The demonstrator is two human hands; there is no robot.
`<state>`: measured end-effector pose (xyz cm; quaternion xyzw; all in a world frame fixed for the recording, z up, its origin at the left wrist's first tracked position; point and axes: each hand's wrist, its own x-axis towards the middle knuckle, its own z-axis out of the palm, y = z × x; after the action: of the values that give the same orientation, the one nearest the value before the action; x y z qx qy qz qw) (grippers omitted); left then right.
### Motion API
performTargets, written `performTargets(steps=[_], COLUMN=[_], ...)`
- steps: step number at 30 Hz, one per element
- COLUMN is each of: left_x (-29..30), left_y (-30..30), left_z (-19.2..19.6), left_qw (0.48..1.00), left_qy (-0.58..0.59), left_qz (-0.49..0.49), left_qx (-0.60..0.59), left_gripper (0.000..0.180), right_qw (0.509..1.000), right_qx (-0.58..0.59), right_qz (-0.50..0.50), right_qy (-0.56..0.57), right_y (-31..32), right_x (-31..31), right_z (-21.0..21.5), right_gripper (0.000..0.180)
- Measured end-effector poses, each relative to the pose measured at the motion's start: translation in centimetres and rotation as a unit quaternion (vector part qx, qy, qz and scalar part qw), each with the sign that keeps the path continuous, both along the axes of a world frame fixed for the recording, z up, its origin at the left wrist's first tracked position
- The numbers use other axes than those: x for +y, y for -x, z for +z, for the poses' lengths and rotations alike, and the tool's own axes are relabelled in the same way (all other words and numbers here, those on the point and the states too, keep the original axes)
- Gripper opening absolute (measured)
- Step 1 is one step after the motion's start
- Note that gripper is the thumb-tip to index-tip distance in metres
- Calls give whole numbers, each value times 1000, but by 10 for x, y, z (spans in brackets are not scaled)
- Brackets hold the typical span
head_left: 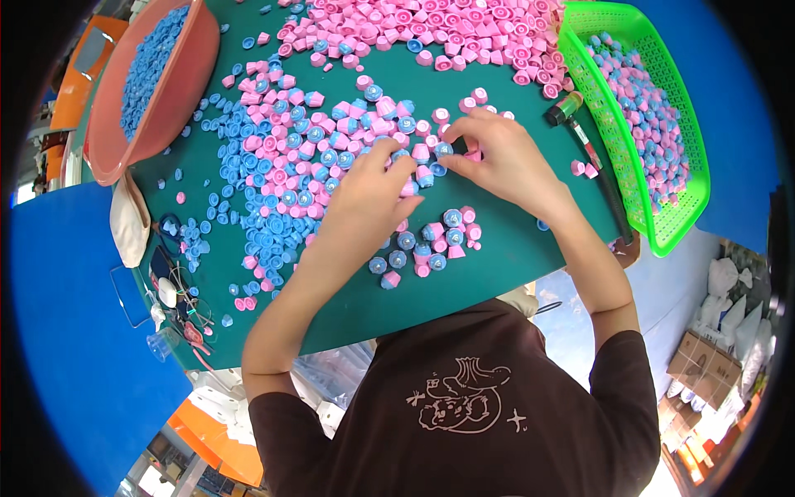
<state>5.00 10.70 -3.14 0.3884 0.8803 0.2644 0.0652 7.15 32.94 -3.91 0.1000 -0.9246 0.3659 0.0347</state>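
Small pink cup-shaped pieces and blue swirled caps lie over the green table (497, 232); some are joined into cupcake shapes. My right hand (505, 161) pinches a blue cap piece (444, 151) between thumb and index finger; whether a pink cup is joined below it I cannot tell. To its left, my left hand (364, 195) is curled among the pieces, with a pink cup (410, 188) showing between its thumb and fingers. Its other fingertips are partly hidden. Nearer my body sits a small cluster of joined blue-and-pink cupcakes (431, 240).
A pink basin (103, 141) of blue caps stands at the far left. On the right is a green basket (617, 124) of blue-and-pink pieces, with a black-and-green cylinder (565, 108) beside it. Loose pink cups (497, 33) pile at the back. Cords and small tools (178, 302) lie at the left edge.
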Motion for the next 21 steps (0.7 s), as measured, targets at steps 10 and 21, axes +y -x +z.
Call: performTargets(steps=[10,21], left_x=[1,-56], left_y=[5,45], left_z=[3,-1], left_qw=[998,580], left_qy=[-42,-528], left_qz=[-17,146], left_qx=[-42,-603], left_gripper=[32,28], right_qw=[972,984], right_qx=[-130,-54], right_qz=[31,148], right_qy=[195,-89], right_y=[42,72], right_x=[-5,-23], right_z=[10,4], right_gripper=[24,41])
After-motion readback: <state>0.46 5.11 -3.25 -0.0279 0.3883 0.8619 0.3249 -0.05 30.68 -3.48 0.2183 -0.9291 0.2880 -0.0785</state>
